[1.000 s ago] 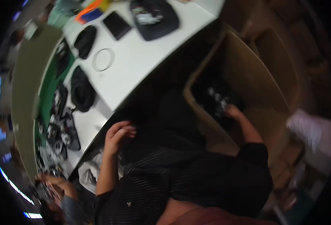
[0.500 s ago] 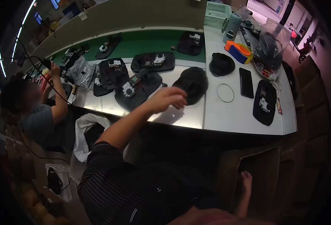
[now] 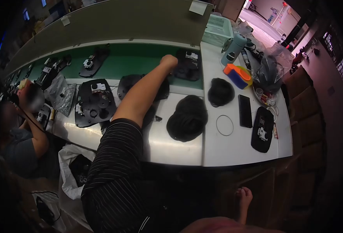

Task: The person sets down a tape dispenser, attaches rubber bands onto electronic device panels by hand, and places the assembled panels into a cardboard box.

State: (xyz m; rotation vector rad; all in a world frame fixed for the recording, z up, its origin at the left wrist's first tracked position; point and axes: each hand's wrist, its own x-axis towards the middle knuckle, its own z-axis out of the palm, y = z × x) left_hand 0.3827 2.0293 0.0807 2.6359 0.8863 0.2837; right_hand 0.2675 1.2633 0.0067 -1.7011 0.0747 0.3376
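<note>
My left hand (image 3: 169,62) reaches across the bench to the green mat, its fingers curled together at the left edge of a black panel (image 3: 187,72) bearing a white module. What its fingers hold, if anything, is hidden. My forearm covers part of another black panel (image 3: 125,85). Low at the right, my right hand (image 3: 245,195) hangs below the bench edge with its fingers curled in; nothing shows in it. Nearer the bench's front lie a large black bundle (image 3: 187,118) and a smaller one (image 3: 221,92).
At the right lie a phone (image 3: 245,111), a white ring (image 3: 224,125) and a black panel with a white module (image 3: 262,130). A bottle (image 3: 234,48) and a green basket (image 3: 217,30) stand behind. A co-worker (image 3: 20,143) sits left, near an open white bag (image 3: 67,167).
My left hand has moved from above the large black bundle to the far panel on the green mat, its fingers now closed. The view has shifted; my right hand stays low.
</note>
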